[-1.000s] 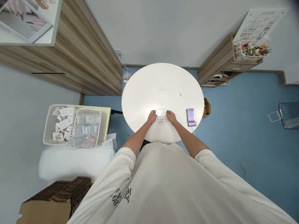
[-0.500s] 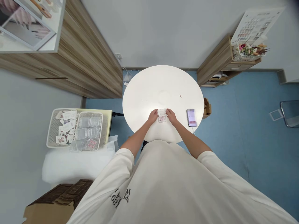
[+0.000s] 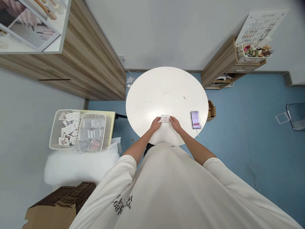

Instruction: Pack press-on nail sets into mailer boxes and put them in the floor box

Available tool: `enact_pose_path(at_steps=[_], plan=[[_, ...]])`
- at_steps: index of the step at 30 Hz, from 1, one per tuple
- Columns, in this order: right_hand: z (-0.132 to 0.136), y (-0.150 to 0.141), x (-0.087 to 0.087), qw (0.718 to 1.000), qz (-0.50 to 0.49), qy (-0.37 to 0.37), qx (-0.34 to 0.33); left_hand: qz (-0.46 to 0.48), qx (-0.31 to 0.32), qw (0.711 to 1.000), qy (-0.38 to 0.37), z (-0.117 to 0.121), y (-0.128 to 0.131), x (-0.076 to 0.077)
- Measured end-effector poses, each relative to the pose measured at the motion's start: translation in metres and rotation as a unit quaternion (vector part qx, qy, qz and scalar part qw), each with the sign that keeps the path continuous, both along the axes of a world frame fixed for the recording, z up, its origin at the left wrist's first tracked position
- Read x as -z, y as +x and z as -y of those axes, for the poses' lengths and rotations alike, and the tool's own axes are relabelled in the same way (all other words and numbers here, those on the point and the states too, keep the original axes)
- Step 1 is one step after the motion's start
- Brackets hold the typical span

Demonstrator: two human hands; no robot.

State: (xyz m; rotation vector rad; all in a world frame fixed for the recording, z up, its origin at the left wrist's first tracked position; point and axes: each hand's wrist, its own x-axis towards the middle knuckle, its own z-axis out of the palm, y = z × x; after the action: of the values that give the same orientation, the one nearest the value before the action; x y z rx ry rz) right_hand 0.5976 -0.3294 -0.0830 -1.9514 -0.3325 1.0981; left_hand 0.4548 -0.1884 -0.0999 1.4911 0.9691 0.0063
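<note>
A small clear plastic box (image 3: 165, 119) with rows of pink pieces inside, which look like press-on nails, is at the near side of the round white table (image 3: 166, 82). Its lid is folded down over the contents. My left hand (image 3: 156, 123) grips the box's left edge with thumb and fingers. On the opposite edge my right hand (image 3: 174, 123) holds it the same way. A phone (image 3: 195, 120) with a cable lies on the table to the right of my right hand.
At left, a white basket (image 3: 103, 133) holds clear plastic boxes, beside a basket of printed cards (image 3: 70, 127). Bubble wrap (image 3: 76, 167) and a cardboard box (image 3: 52, 213) sit below. A wooden cabinet (image 3: 95, 57) stands back left, a shelf unit (image 3: 220, 63) back right.
The clear box stood open with its lid laid back away from me; now the lid is down over the pink pieces. Both hands have shifted slightly toward me.
</note>
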Motion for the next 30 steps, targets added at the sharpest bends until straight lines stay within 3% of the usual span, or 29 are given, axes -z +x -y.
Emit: enact_pose_path(at_steps=[6,10,14,20,27,30], plan=[[0.012,-0.01,0.006,0.985,0.107,-0.053,-0.126,-0.022,0.057,0.994,0.091,0.009,-0.012,-0.008],[0.02,-0.017,0.01,0.944,0.199,-0.084,-0.25,0.013,0.152,0.978,0.14,0.017,-0.02,-0.013],[0.027,-0.022,0.011,0.908,0.242,-0.114,-0.322,0.006,0.214,0.966,0.142,0.023,-0.027,-0.019],[0.029,-0.027,0.01,0.884,0.267,-0.137,-0.359,-0.035,0.257,0.955,0.144,0.027,-0.032,-0.024],[0.022,-0.035,0.004,0.869,0.274,-0.159,-0.381,-0.023,0.253,0.958,0.136,0.028,-0.036,-0.02],[0.017,-0.043,0.0,0.849,0.283,-0.177,-0.41,-0.061,0.3,0.936,0.175,0.023,-0.044,-0.021]])
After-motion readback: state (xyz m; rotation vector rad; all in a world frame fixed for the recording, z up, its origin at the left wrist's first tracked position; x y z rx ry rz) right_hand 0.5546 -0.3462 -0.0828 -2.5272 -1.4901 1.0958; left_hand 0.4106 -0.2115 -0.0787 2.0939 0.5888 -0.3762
